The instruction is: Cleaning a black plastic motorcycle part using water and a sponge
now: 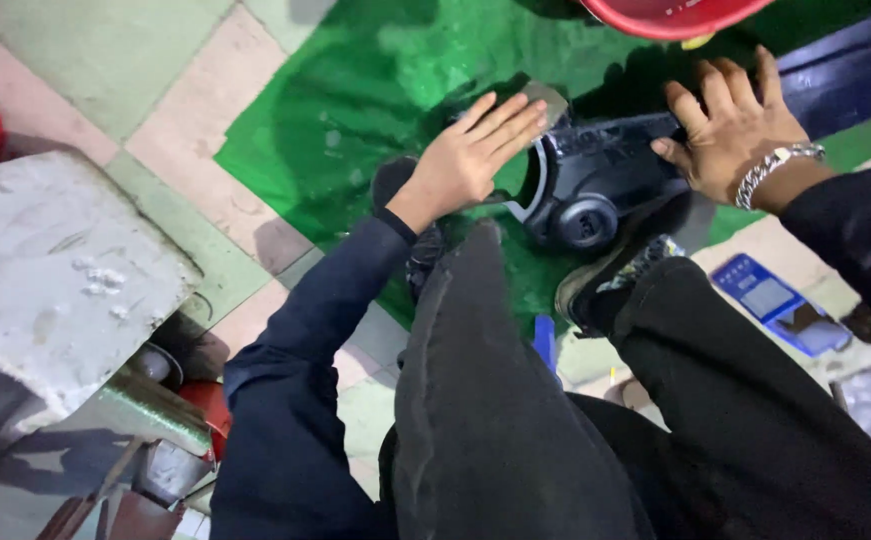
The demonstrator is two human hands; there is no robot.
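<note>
Hands first: I see my left hand [470,160] laid flat, fingers [515,115] stretched out and together, resting on the left rim of a black moulded plastic housing [595,180], with a small grey block [545,98] under the fingertips. It grips nothing that I can make out; it presses rather than clasps. My right hand [730,125], with a silver chain bracelet [775,165] at the wrist, lies spread and open over the housing's right upper edge, thumb against the side, fingers splayed, not closed around anything.

The housing sits on a green mat [355,90] on the tiled floor [185,130], just ahead of my knees and between my two shoes; one sneaker [615,275] touches its lower edge. It has a curved pale-trimmed rim on the left and a round boss low down. What kind of part it is I can't tell from here.

Room is tight toward me, where my legs crowd in. Open mat lies to the left and beyond. A red bucket rim [675,15] hangs over the far edge, a dark blue panel [845,70] runs off right, a blue card [770,295] lies right of my leg, and a pale concrete block [45,270] stands well apart at left.
</note>
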